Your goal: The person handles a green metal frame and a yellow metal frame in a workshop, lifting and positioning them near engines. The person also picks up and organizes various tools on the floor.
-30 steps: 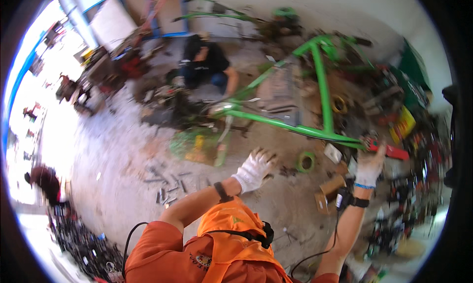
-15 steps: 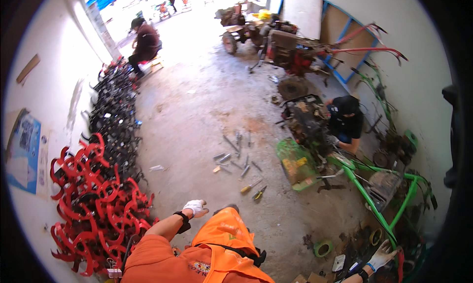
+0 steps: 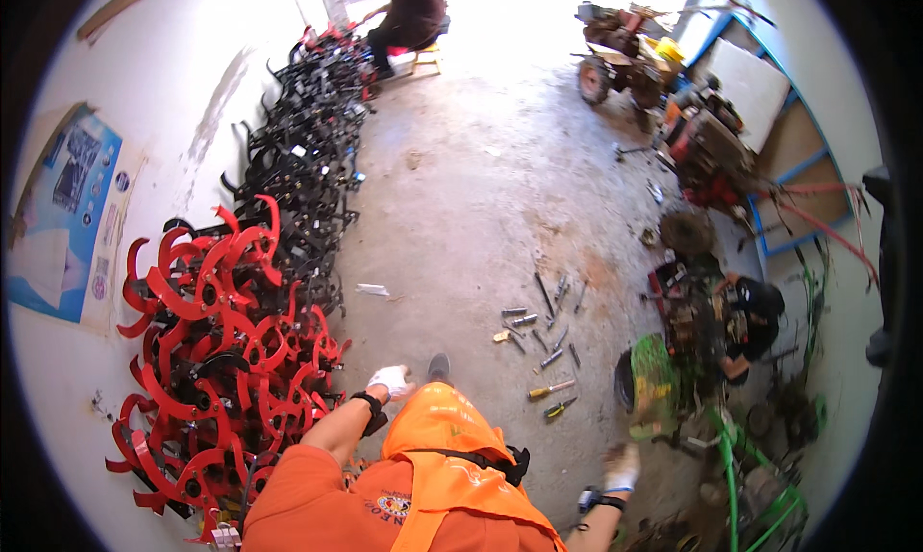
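Observation:
My left hand [image 3: 392,383], in a white glove with a black band at the wrist, hangs in front of my orange apron [image 3: 447,427]. Its fingers are loosely apart and hold nothing that I can see. At the lower right is my right hand [image 3: 620,465], also gloved and smeared by motion, so its grip is unclear. It is near the green machine cover [image 3: 654,388]. On the concrete between it and the tool pile lie pliers [image 3: 560,408] with yellow-black handles and a screwdriver [image 3: 551,389]. Several metal sockets and rods [image 3: 538,326] are scattered beyond them.
Red curved tiller blades [image 3: 207,388] are heaped along the left wall, with black ones [image 3: 308,158] behind. A person [image 3: 409,18] sits on a low stool at the far end. Another person [image 3: 755,321] crouches by an engine [image 3: 697,307] at right. Green handlebars [image 3: 728,475] stand lower right.
The view has swung toward the right. My right hand has left the spot beside the green handlebars and come inward, nearer my body. My left hand stays low in front of me.

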Motion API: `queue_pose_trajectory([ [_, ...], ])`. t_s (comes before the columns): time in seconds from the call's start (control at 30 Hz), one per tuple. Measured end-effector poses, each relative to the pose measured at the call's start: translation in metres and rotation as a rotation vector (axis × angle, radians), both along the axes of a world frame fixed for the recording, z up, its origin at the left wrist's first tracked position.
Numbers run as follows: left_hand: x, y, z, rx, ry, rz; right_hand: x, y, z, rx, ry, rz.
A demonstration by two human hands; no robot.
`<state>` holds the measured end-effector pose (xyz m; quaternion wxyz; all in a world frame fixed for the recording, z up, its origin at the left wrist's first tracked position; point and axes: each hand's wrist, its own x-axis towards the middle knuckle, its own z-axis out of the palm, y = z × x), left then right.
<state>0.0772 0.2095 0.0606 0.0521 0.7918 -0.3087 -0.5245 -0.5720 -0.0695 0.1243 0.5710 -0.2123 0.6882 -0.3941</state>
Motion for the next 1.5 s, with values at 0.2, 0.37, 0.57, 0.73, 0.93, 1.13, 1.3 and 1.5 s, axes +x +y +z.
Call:
queue_pose_trajectory([
  [0.2,0.117,-0.014,-0.004,-0.019,-0.051,0.079,0.217,0.012,-0.048,0.345,0.193,0.688],
  [0.37,0.192,-0.031,0.001,-0.096,-0.199,0.260,0.268,-0.051,-0.049,0.451,0.264,0.729],
  [0.57,0.248,-0.039,0.014,-0.131,-0.180,0.439,0.361,-0.156,-0.062,0.424,0.506,0.931],
  [0.73,0.255,-0.057,0.032,0.019,-0.113,0.451,0.482,-0.240,-0.038,0.152,0.404,1.101],
  [0.93,0.305,-0.103,0.013,0.065,-0.104,0.265,0.549,-0.309,-0.037,-0.021,0.403,1.039],
  [1.13,0.399,-0.201,-0.017,0.012,-0.099,0.111,0.509,-0.297,-0.082,0.169,0.636,0.882],
  [1.3,0.487,-0.310,-0.030,0.080,-0.029,0.031,0.498,-0.235,-0.131,0.627,0.533,0.549],
  [1.5,0.535,-0.372,-0.057,0.091,-0.005,0.028,0.553,-0.191,-0.215,0.697,0.805,0.739],
])
